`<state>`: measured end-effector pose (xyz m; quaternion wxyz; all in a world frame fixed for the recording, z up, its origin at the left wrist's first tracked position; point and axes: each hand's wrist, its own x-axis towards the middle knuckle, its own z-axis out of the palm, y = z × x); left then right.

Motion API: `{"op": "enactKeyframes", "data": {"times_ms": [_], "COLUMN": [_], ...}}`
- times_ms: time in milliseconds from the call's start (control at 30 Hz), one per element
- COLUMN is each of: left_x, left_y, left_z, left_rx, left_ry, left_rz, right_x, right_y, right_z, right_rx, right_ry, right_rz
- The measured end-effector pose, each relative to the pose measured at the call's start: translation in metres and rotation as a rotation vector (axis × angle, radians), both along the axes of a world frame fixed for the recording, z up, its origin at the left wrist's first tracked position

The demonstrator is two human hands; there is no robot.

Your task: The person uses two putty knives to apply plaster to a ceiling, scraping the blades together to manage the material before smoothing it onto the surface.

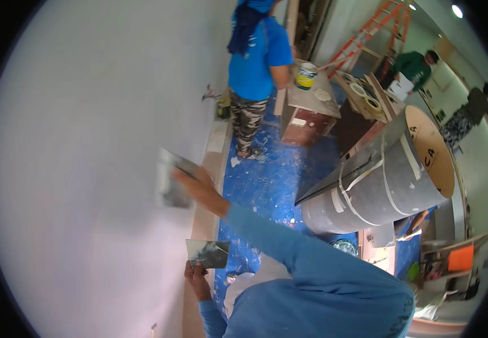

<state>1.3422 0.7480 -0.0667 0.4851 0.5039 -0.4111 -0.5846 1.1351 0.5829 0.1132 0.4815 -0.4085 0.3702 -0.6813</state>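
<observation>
My right hand [204, 191] reaches out to the left, its fingers closed on a flat trowel [171, 181] that lies up against the pale wall [86, 141]. Motion blurs the trowel a little, and its grip is partly covered by my fingers. Lower down, my left hand [199, 279] pinches the bottom edge of a rectangular metal plate [213, 253], with the thumb on its face. Pale smears, like putty, mark that plate. It is held close beside the wall, below my right arm.
A large strapped grey roll [362, 174] stands to my right on the blue floor covering [255, 191]. A person in blue [252, 56] stands ahead by the wall. Beyond are a wooden box [308, 112] bearing a bucket [306, 76], an orange ladder [368, 34] and other people. Wires [210, 93] stick out of the wall.
</observation>
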Motion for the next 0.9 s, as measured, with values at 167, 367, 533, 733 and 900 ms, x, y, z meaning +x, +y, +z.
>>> {"op": "enactKeyframes", "data": {"times_ms": [167, 367, 533, 733, 900], "left_x": [-0.133, -0.332, -0.461, -0.522, -0.587], "left_y": [-0.049, -0.099, -0.126, -0.157, -0.175], "left_z": [0.035, 0.069, 0.092, 0.123, 0.173], "left_rx": [0.104, 0.344, 0.518, 0.255, 0.128], "left_ry": [0.188, 0.517, 0.624, 0.531, 0.468], "left_rz": [-0.472, -0.663, -0.839, -0.887, -0.929], "right_x": [-0.218, -0.366, -0.396, -0.438, -0.530], "right_y": [0.137, 0.210, 0.226, 0.184, 0.151], "right_z": [-0.178, -0.083, 0.007, -0.028, -0.153], "right_rx": [0.381, 0.224, 0.011, 0.285, 0.624], "right_ry": [-0.617, 0.233, 1.003, 1.044, 0.823], "right_rz": [-0.582, -0.726, -0.600, -0.579, -0.620]}}
